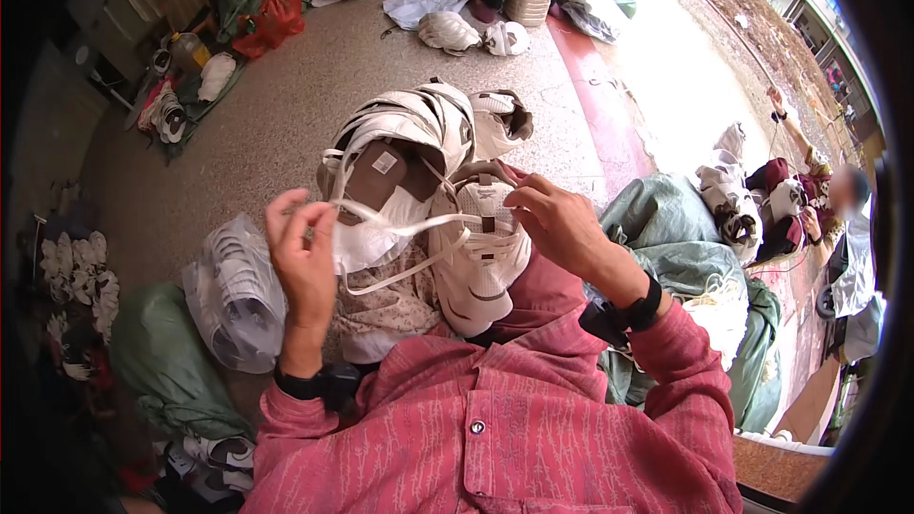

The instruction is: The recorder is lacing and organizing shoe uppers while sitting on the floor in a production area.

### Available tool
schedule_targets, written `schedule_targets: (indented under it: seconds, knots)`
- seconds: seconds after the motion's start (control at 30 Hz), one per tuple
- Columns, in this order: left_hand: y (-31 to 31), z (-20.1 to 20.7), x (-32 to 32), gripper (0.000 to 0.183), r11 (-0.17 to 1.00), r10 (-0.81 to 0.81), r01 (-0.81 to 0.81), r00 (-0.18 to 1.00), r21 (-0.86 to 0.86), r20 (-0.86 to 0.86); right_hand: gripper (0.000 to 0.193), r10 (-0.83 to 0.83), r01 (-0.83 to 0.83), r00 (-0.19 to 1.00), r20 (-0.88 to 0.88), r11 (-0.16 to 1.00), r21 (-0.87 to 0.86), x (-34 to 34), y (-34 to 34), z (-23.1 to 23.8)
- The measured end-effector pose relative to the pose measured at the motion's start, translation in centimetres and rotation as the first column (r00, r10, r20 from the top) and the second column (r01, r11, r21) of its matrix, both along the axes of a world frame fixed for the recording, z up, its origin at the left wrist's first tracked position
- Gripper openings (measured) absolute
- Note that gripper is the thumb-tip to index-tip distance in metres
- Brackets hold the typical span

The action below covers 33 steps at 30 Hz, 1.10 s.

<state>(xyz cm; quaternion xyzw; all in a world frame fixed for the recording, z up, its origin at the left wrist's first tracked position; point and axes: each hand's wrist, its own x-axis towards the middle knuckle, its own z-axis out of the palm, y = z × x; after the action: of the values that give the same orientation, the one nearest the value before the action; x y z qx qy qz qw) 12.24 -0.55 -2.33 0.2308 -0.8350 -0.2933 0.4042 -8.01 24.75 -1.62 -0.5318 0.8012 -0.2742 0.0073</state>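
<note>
A white sneaker (483,271) lies on my lap with its toe toward me. A flat white shoelace (409,227) runs from its eyelets to the left and hangs in a loop below. Fingers bent, my left hand (307,246) pinches the lace beside the stack. On the other side, my right hand (564,226) grips the sneaker's right edge near the tongue; its fingertips are partly hidden. Just beyond lies a stack of nested white shoe uppers (405,119) with a brown lining. Another white shoe (499,122) sits to the right of that stack.
A clear bag of shoe uppers (235,295) and a green sack (171,362) stand at my left. Green sacks (666,219) lie at my right, with a bundle of white laces (716,314). Another person (817,186) works at far right. More shoes (447,31) lie ahead.
</note>
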Motion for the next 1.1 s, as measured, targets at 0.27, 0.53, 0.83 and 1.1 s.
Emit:
schedule_targets:
  seconds: [0.27, 0.53, 0.83, 1.1]
  knots:
    - [7.8, 1.7, -4.7, 0.015, 0.877, -0.452, 0.451, 0.891, -0.165, 0.037, 0.037, -0.13, 0.134, 0.96, 0.249, 0.991, 0.002, -2.0, -1.5, -2.2]
    - [7.7, -1.8, -6.9, 0.007, 0.844, -0.487, 0.527, 0.831, -0.1, 0.27, 0.046, -0.073, 0.14, 0.748, 0.659, 0.989, -0.049, -3.3, -1.9, -3.0]
    - [7.0, -1.7, -7.7, 0.008, 0.831, -0.487, 0.548, 0.801, -0.099, 0.347, 0.038, -0.051, -0.062, 0.721, 0.691, 0.989, 0.137, -3.0, -2.1, 0.7]
    - [6.7, -1.4, -7.7, 0.006, 0.795, -0.533, 0.597, 0.772, -0.109, 0.347, 0.042, 0.032, -0.015, 0.715, 0.698, 0.999, -0.03, -2.6, -1.5, -3.1]
